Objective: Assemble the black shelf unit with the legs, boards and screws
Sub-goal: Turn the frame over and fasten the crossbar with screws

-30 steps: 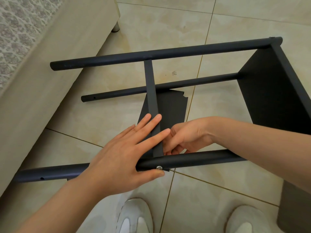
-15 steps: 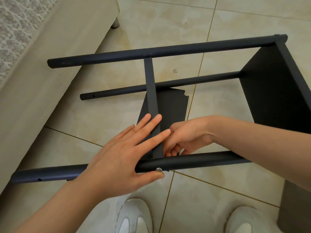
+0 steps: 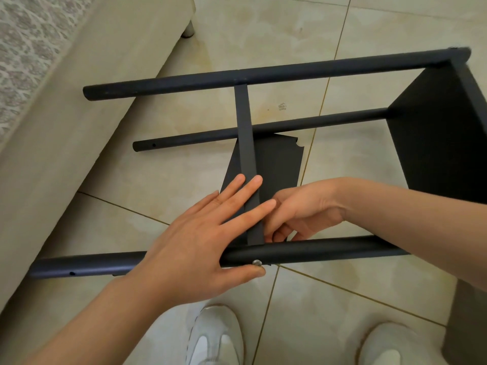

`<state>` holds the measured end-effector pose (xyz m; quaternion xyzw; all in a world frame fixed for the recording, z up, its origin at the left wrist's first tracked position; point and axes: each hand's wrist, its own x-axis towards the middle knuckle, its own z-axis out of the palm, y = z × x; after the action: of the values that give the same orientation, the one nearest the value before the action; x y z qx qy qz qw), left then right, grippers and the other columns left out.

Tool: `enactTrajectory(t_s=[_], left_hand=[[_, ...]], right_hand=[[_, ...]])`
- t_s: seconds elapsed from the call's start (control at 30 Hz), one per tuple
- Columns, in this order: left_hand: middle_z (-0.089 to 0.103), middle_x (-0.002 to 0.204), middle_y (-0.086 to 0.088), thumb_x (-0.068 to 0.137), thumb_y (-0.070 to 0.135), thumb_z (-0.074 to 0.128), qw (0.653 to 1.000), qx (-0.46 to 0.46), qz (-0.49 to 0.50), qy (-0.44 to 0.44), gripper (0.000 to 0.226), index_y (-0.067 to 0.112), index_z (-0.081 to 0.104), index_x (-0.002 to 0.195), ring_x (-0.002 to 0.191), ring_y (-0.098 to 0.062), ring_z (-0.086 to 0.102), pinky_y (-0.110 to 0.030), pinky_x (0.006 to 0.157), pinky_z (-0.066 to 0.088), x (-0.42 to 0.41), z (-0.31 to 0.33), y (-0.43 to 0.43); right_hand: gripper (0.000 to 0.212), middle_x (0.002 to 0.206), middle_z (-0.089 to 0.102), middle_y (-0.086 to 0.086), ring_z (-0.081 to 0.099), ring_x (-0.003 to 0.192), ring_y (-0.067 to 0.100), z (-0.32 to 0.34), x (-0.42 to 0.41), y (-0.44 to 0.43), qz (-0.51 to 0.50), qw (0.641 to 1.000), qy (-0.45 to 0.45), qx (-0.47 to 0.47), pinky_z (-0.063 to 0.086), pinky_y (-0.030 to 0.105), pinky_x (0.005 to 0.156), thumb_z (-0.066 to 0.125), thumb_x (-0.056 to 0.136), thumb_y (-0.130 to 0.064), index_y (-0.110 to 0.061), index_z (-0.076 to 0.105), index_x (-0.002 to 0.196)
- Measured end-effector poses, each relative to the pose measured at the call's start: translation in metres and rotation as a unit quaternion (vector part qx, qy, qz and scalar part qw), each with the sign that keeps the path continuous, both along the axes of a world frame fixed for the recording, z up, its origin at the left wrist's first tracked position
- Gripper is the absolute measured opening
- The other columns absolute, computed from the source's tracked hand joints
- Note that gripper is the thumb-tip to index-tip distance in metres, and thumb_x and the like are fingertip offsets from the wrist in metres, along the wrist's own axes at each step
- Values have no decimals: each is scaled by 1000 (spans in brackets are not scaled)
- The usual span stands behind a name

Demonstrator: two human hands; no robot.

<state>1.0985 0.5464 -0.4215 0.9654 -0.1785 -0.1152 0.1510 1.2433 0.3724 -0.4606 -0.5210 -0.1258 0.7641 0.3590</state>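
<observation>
The black shelf unit lies on its side on the tiled floor. Its near leg (image 3: 316, 250) runs left to right, with a silver screw (image 3: 256, 262) in its front. A middle board (image 3: 245, 133), seen edge-on, spans from this leg to the top leg (image 3: 263, 75). My left hand (image 3: 195, 248) lies flat over the board's edge and the near leg, fingers straight, thumb tip beside the screw. My right hand (image 3: 303, 209) curls its fingers on the board's right side just above the near leg. An end board (image 3: 442, 133) closes the frame at the right.
A third leg (image 3: 316, 122) lies lower, behind the middle board. A beige sofa (image 3: 66, 114) runs along the left. My two white shoes (image 3: 216, 335) (image 3: 382, 346) stand just in front of the near leg. A dark upright object (image 3: 469, 325) stands at the bottom right.
Both hands stay where they were on the board and the near leg. Only the view has shifted a little.
</observation>
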Motion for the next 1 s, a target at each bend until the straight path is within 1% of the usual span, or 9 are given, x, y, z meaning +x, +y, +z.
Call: enactTrajectory(t_s=[0.13,0.27,0.37,0.5,0.57,0.63,0.8,0.93,1.0], left_hand=[[-20,164,23,84,79,34,1000,3,-2,1,85,54,-6,154,151,-2,-19,-26,117,2,0,0,0],[-20,164,23,85,79,34,1000,8,-2,1,85,52,-6,155,151,-2,-20,-25,117,-1,0,0,0],[-17,166,21,86,78,36,1000,10,-2,1,85,50,-1,157,152,-3,-18,-25,117,-1,0,1,0],[-19,165,21,86,78,35,1000,11,-2,3,84,51,-3,156,151,-3,-19,-28,117,-3,1,0,0],[-18,165,21,86,78,36,1000,11,-2,4,84,51,-3,156,151,-3,-19,-28,117,-2,1,0,0],[-16,166,19,86,77,37,1000,8,0,4,85,49,0,157,152,-3,-17,-29,118,-1,1,1,0],[-14,167,19,86,76,38,1000,4,0,4,85,48,2,157,152,-3,-17,-27,117,-1,1,1,0],[-14,167,19,86,76,38,1000,3,0,1,85,48,2,157,152,-3,-16,-25,117,1,1,0,0],[-13,167,19,86,76,39,1000,2,2,0,85,47,3,157,152,-4,-15,-26,117,2,1,0,0]], right_hand=[[15,98,72,11,69,89,21,0,1,0,8,1000,-20,-12,57,34,82,63,90,-10,-15,77,93],[17,110,72,13,70,90,20,1,-6,4,0,1000,-21,1,57,35,82,62,91,-12,-19,76,99],[17,105,72,12,69,89,20,2,-3,0,-5,1000,-13,4,56,34,80,61,93,-11,-16,76,100],[14,98,72,10,69,91,21,5,2,-5,3,999,-32,-11,57,32,80,62,94,-12,-11,75,98],[14,99,73,10,69,92,21,6,-1,-3,5,999,-42,-16,57,33,81,62,94,-12,-14,76,96],[17,102,73,10,70,91,21,5,-4,1,4,999,-41,-12,57,33,80,60,94,-11,-16,74,100],[18,106,72,13,70,91,21,6,-5,1,-9,1000,-26,-5,56,33,79,60,93,-9,-14,75,101],[23,113,70,17,68,99,25,4,0,-3,2,999,-36,-24,57,37,88,62,94,-11,-5,69,115],[20,110,72,15,69,97,24,4,-1,-1,4,999,-41,-24,57,37,86,62,94,-10,-8,72,110]])
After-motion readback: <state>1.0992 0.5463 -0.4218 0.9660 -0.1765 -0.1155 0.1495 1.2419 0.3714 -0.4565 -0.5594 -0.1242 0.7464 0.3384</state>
